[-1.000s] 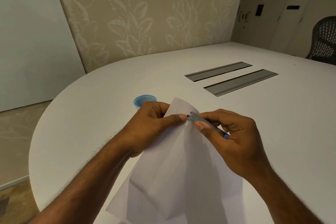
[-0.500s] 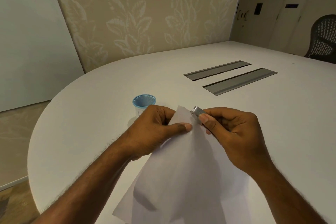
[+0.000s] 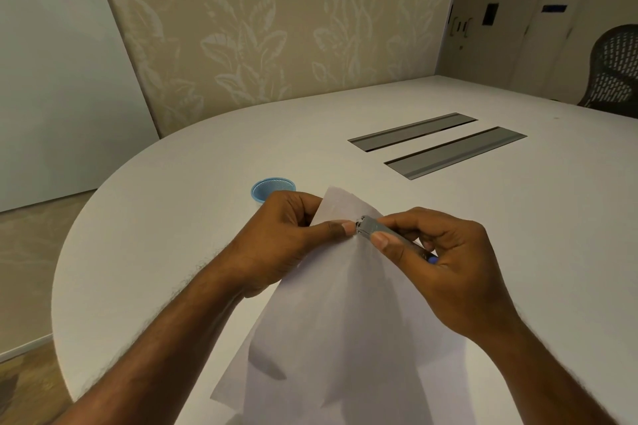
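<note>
Head: left fingers (image 3: 331,228) pinch paper (image 3: 345,321), right fingers (image 3: 386,241) grip metal tool (image 3: 371,226); blue cup (image 3: 271,188) behind.

White paper sheets (image 3: 345,321) slope up from the worktop (image 3: 172,235) to a raised corner, where a slim silver tool (image 3: 374,228), blue-ended, touches their edge.

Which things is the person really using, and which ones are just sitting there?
In use: left hand pinching the white paper; right hand gripping a small metal tool at the paper's upper edge.
Just lying about: blue cup behind the left hand; two grey slots in the table; mesh chair at the far right.
</note>
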`<state>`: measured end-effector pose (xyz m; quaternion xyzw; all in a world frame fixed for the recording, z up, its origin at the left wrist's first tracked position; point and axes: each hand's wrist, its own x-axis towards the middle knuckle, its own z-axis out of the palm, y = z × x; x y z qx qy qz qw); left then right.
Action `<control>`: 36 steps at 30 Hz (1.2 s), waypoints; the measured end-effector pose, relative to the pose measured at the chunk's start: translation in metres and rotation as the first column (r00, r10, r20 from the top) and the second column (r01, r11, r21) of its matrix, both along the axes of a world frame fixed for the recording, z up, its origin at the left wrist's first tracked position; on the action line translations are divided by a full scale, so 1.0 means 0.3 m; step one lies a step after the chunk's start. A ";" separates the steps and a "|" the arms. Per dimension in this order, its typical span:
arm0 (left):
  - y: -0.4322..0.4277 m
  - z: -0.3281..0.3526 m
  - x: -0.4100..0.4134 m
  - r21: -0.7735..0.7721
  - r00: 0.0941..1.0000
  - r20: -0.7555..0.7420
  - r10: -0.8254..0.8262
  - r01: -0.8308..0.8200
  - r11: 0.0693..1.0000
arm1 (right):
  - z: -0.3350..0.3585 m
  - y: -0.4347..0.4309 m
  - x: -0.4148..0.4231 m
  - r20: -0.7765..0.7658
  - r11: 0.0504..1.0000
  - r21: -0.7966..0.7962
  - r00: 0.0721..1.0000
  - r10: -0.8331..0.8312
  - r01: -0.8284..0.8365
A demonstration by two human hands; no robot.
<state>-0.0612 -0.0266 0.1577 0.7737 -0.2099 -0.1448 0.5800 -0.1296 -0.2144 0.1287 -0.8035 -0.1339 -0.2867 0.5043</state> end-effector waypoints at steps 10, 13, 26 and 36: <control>0.004 -0.004 -0.001 0.016 1.000 0.021 0.000 0.000 1.000 | 0.025 0.020 -0.005 -0.086 0.988 0.141 0.993 0.075 -0.063; 0.004 -0.008 -0.001 0.031 1.000 0.027 0.001 -0.002 1.000 | 0.045 0.028 -0.012 -0.147 0.966 0.243 0.981 0.129 -0.090; 0.005 -0.011 0.003 0.052 0.998 0.052 -0.034 0.031 0.998 | 0.052 -0.055 0.019 -0.381 0.545 0.836 0.642 0.665 -0.068; 0.016 -0.014 0.020 0.027 0.999 0.042 -0.008 0.007 1.000 | 0.023 -0.084 0.025 -0.291 0.979 0.206 0.955 0.062 -0.001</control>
